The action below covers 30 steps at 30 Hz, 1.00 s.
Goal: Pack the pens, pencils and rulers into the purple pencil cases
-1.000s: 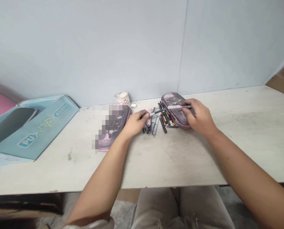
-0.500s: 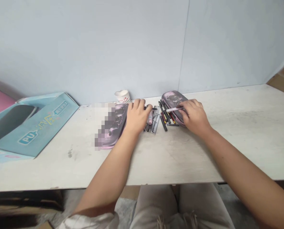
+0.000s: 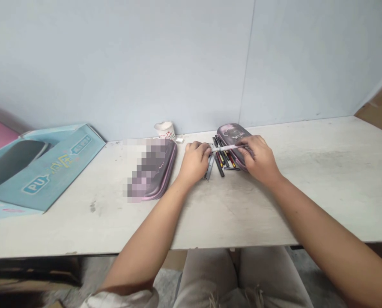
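Note:
A pale, slim pen spans the gap between my two hands above the table. Its right end is pinched by my right hand, which hovers over the dark purple and pink pencil case. At the other end, the curled fingers of my left hand close on the pen; their tips are partly hidden. Below the pen lie several dark pens, some with red and yellow parts, against the case's left side. A clear ruler shows partly from under my left hand.
Another dark purple and pink pencil case, partly pixelated, lies left of my left hand. Behind it stand a white paper cup and a small white block. A blue box occupies the table's left end, against the wall.
My left hand has moved right, off the left pencil case's edge, and closed on the pale pen's left end. It now covers the pinkish marker seen before. My right hand has barely moved.

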Available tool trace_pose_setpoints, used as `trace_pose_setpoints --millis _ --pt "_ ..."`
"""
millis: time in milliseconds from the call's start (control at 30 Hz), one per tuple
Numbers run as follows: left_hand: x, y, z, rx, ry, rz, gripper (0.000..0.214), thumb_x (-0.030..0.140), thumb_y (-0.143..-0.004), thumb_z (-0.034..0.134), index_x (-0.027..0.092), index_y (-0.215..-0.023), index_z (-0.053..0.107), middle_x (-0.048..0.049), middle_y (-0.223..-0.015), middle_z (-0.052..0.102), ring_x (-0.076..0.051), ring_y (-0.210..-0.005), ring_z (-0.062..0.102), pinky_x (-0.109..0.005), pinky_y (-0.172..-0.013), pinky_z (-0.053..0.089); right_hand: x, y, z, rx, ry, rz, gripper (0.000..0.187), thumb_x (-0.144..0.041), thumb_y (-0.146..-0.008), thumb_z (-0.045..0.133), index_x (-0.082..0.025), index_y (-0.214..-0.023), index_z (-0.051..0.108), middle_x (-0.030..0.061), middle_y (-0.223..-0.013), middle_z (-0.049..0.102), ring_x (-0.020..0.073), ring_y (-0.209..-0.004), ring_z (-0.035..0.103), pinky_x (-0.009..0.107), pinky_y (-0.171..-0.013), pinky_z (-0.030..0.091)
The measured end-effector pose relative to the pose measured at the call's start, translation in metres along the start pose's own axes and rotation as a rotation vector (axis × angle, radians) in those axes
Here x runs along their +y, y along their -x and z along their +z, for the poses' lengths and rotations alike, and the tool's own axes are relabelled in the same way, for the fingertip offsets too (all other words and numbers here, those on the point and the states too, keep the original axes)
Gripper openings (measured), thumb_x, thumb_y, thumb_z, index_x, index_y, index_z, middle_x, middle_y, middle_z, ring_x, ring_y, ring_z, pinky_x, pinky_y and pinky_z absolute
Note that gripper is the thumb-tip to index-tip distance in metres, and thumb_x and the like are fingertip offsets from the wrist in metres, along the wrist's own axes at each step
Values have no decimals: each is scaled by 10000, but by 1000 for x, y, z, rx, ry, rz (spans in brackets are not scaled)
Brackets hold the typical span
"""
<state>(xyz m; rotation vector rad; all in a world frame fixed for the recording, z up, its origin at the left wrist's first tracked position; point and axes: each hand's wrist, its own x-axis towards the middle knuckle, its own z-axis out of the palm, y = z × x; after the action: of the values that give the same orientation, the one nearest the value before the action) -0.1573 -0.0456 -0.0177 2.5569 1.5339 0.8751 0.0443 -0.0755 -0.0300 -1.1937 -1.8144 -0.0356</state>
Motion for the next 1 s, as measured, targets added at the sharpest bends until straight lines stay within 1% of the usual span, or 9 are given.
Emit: trace_pose_setpoints --millis 200,300,367,433,600,700,800,933,1000 --pt "3 1 3 -179 105 -19 339 262 -911 285 173 -734 560 -54 -782 564 -192 -802 503 -355 -817 395 -5 1 -1 -17 -104 -10 155 -258 -843 445 -219 -869 593 53 -900 645 210 -884 565 339 -794 425" --pt "3 4 2 -147 79 69 289 260 -899 322 172 -816 584 -71 -889 568 -203 -879 486 -368 -861 378 -9 2 -2 -48 -70 136 208 -364 -844 463 -212 -816 601 31 -735 633 194 -730 578 302 -670 415" --pt "3 5 0 -90 96 94 204 255 -869 399 175 -900 584 -75 -963 556 -208 -934 470 -361 -875 375 -11 2 -3 -61 -16 255 332 -462 -844 440 -205 -689 581 4 -547 542 168 -572 526 278 -564 364" --pt "4 5 -2 -44 125 70 157 247 -832 469 179 -931 569 -69 -975 551 -207 -942 466 -352 -871 379 -12 3 -5 -73 -20 309 407 -502 -859 385 -205 -637 553 -16 -470 463 146 -500 474 266 -522 327" --pt "4 5 -7 9 181 -3 108 225 -808 494 189 -900 539 -49 -931 563 -198 -912 487 -345 -852 389 -10 4 -6 -144 -295 276 287 -426 -832 473 -230 -1040 506 -13 -708 612 138 -573 538 254 -549 391" --pt "3 6 -7 5 181 -6 105 218 -806 493 188 -895 540 -56 -933 569 -204 -916 490 -347 -848 391 -8 4 -5 -144 -241 284 224 -422 -835 465 -224 -899 547 -7 -655 604 147 -566 539 263 -554 390" --pt "2 6 -6 -15 178 -9 106 227 -813 483 192 -894 542 -58 -935 580 -207 -911 494 -353 -844 393 -7 4 -6 -125 -165 313 304 -468 -850 418 -214 -753 555 -13 -542 546 143 -520 501 263 -532 366" --pt "2 7 -6 -27 196 -17 113 223 -818 469 192 -905 534 -55 -934 599 -206 -905 504 -352 -837 397 -9 3 -7 -165 -253 277 267 -434 -816 490 -222 -972 532 -16 -674 599 126 -530 497 251 -529 377" --pt "2 7 -6 -26 206 -27 115 223 -819 465 193 -909 531 -53 -935 606 -205 -902 509 -349 -828 400 -9 3 -7 -188 -222 281 254 -439 -819 484 -218 -929 542 -22 -634 578 123 -516 479 248 -516 359"
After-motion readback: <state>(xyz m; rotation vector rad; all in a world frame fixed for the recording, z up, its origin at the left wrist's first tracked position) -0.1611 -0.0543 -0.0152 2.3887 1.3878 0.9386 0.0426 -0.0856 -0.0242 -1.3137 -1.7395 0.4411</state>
